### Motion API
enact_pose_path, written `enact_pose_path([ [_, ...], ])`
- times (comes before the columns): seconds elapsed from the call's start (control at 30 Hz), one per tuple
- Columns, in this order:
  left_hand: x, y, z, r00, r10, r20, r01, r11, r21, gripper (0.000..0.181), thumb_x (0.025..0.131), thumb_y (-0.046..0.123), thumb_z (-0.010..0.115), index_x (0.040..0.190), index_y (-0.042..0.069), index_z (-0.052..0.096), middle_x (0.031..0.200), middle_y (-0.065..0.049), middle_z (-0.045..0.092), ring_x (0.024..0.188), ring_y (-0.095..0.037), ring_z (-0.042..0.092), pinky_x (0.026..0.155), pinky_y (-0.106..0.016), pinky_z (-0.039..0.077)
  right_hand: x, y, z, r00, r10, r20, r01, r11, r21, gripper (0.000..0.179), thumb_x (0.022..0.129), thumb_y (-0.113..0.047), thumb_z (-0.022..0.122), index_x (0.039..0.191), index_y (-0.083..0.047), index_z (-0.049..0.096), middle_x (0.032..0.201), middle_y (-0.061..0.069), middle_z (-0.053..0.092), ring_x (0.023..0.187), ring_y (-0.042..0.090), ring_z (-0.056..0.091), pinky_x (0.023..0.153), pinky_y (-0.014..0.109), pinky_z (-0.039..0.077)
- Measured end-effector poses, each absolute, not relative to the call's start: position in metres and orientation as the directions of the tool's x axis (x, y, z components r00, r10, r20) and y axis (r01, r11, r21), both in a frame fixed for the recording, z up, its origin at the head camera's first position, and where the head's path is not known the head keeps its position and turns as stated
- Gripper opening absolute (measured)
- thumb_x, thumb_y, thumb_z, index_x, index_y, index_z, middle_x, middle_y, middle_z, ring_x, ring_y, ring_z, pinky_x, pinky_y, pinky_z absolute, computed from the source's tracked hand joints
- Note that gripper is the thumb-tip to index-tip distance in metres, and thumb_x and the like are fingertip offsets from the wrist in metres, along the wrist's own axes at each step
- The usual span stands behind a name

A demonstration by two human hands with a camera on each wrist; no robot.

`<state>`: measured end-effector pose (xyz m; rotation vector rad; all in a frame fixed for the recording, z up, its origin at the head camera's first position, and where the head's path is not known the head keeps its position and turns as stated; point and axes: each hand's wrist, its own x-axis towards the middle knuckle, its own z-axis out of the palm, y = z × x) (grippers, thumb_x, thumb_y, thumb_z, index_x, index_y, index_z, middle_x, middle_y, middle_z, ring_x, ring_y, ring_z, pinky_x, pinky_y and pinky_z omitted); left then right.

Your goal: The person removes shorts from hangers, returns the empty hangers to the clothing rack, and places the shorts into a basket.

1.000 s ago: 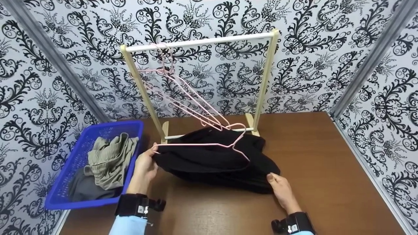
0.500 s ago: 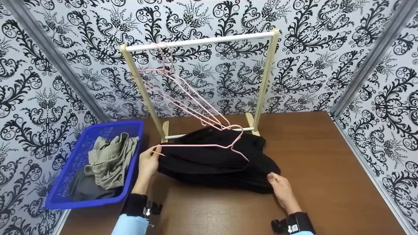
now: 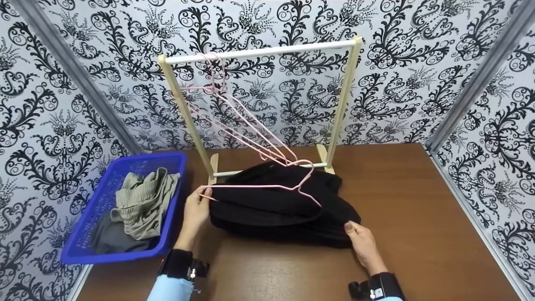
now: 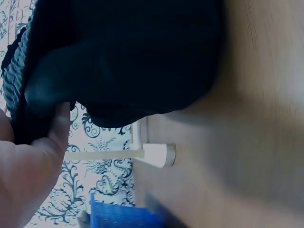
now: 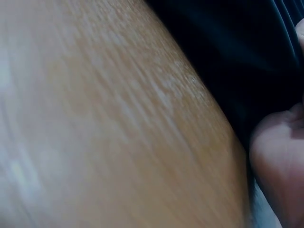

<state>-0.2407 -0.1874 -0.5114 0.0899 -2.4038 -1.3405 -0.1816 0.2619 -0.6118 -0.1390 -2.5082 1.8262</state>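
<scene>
A pair of black pants [image 3: 267, 207] with a gathered elastic waistband lies bunched over the wooden table. A pink clothes hanger [image 3: 246, 186] lies across its top, its hook [image 3: 310, 165] pointing up and right and one arm running into the pants' opening. My left hand [image 3: 196, 211] pinches the hanger's left end at the edge of the cloth; in the left wrist view its fingers reach into a fold by the waistband [image 4: 16, 71]. At the lower right corner of the pants, my right hand [image 3: 363, 244] grips the fabric, thumb on top.
Behind the pants stands a small rack with wooden posts [image 3: 345, 104] and a white top rail [image 3: 267, 51]. Several pink hangers [image 3: 255, 125] hang slanted at its left. A blue basket [image 3: 71, 242] at the left holds beige [image 3: 142, 205] and dark grey [image 3: 119, 236] clothes.
My left hand has shifted slightly right with the left side of the pants, and a short pink hanger tip shows more beside its thumb. The right hand keeps its hold in place.
</scene>
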Motion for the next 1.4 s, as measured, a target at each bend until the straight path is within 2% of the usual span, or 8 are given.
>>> enact_pose_path([
  [0.2, -0.239, -0.182, -0.513, -0.945, -0.28, 0.17, 0.046, 0.4, 0.915, 0.023, 0.106, 0.01, 0.055, 0.114, -0.007, 0.069, 0.111, -0.021, 0.069, 0.102, -0.026, 0.061, 0.089, -0.031, 0.046, -0.182, 0.263, -0.611, -0.997, 0.072, -0.023, 0.043, 0.29, -0.956, 0.052, 0.109, -0.021, 0.05, 0.14, 0.02, 0.046, 0.148, 0.039, 0.041, 0.143, 0.054, 0.036, 0.12, 0.058, 0.028],
  [0.37, -0.236, -0.173, -0.517, -0.956, -0.294, -0.003, -0.016, 0.041, 0.999, 0.027, 0.108, 0.013, 0.052, 0.116, -0.009, 0.064, 0.096, -0.009, 0.064, 0.081, -0.01, 0.06, 0.069, -0.021, 0.051, -0.183, 0.261, -0.612, -0.996, 0.094, -0.004, 0.034, 0.321, -0.946, 0.044, 0.108, -0.019, 0.05, 0.124, 0.02, 0.062, 0.135, 0.035, 0.059, 0.136, 0.045, 0.05, 0.117, 0.052, 0.036],
  [0.53, -0.235, -0.168, -0.523, -0.959, -0.268, -0.097, -0.031, -0.239, 0.97, 0.036, 0.11, 0.014, 0.047, 0.132, -0.013, 0.056, 0.11, -0.008, 0.064, 0.088, -0.007, 0.065, 0.075, -0.021, 0.056, -0.183, 0.262, -0.611, -0.995, 0.101, -0.009, 0.042, 0.333, -0.942, 0.049, 0.108, -0.023, 0.051, 0.133, 0.019, 0.057, 0.141, 0.037, 0.053, 0.138, 0.05, 0.046, 0.118, 0.056, 0.033],
  [0.7, -0.236, -0.165, -0.529, -0.959, -0.251, -0.131, -0.055, -0.287, 0.956, 0.045, 0.111, 0.015, 0.044, 0.145, -0.014, 0.045, 0.118, -0.012, 0.065, 0.093, -0.007, 0.066, 0.079, -0.022, 0.057, -0.182, 0.263, -0.609, -0.994, 0.105, -0.013, 0.047, 0.327, -0.944, 0.052, 0.108, -0.023, 0.051, 0.138, 0.019, 0.05, 0.145, 0.038, 0.047, 0.14, 0.053, 0.042, 0.119, 0.057, 0.03],
  [1.03, -0.237, -0.158, -0.534, -0.956, -0.246, -0.159, -0.076, -0.317, 0.945, 0.045, 0.11, 0.013, 0.046, 0.145, -0.016, 0.043, 0.115, -0.01, 0.065, 0.091, -0.007, 0.065, 0.078, -0.021, 0.057, -0.181, 0.263, -0.61, -0.995, 0.101, -0.014, 0.044, 0.305, -0.951, 0.05, 0.108, -0.023, 0.052, 0.138, 0.017, 0.051, 0.145, 0.037, 0.046, 0.14, 0.054, 0.042, 0.119, 0.058, 0.03],
  [1.13, -0.237, -0.156, -0.535, -0.953, -0.248, -0.173, -0.098, -0.286, 0.953, 0.045, 0.111, 0.014, 0.045, 0.145, -0.014, 0.043, 0.129, -0.018, 0.057, 0.1, -0.011, 0.061, 0.08, -0.019, 0.055, -0.181, 0.263, -0.61, -0.995, 0.103, -0.016, 0.045, 0.287, -0.957, 0.049, 0.108, -0.024, 0.052, 0.137, 0.016, 0.053, 0.146, 0.036, 0.046, 0.14, 0.053, 0.041, 0.119, 0.059, 0.03],
  [1.27, -0.235, -0.154, -0.536, -0.956, -0.231, -0.183, -0.124, -0.248, 0.961, 0.052, 0.111, 0.017, 0.043, 0.152, -0.014, 0.035, 0.153, -0.028, 0.037, 0.13, -0.025, 0.047, 0.095, -0.021, 0.049, -0.181, 0.261, -0.61, -0.993, 0.115, 0.006, 0.029, 0.305, -0.952, 0.045, 0.108, -0.023, 0.053, 0.126, 0.017, 0.063, 0.142, 0.034, 0.053, 0.138, 0.05, 0.046, 0.117, 0.058, 0.034],
  [1.4, -0.235, -0.152, -0.535, -0.955, -0.243, -0.171, -0.128, -0.182, 0.975, 0.05, 0.111, 0.017, 0.043, 0.149, -0.016, 0.039, 0.156, -0.031, 0.035, 0.139, -0.033, 0.039, 0.103, -0.027, 0.045, -0.182, 0.26, -0.611, -0.993, 0.119, 0.023, 0.016, 0.323, -0.946, 0.044, 0.108, -0.022, 0.053, 0.114, 0.02, 0.065, 0.135, 0.032, 0.06, 0.134, 0.046, 0.051, 0.115, 0.056, 0.037],
])
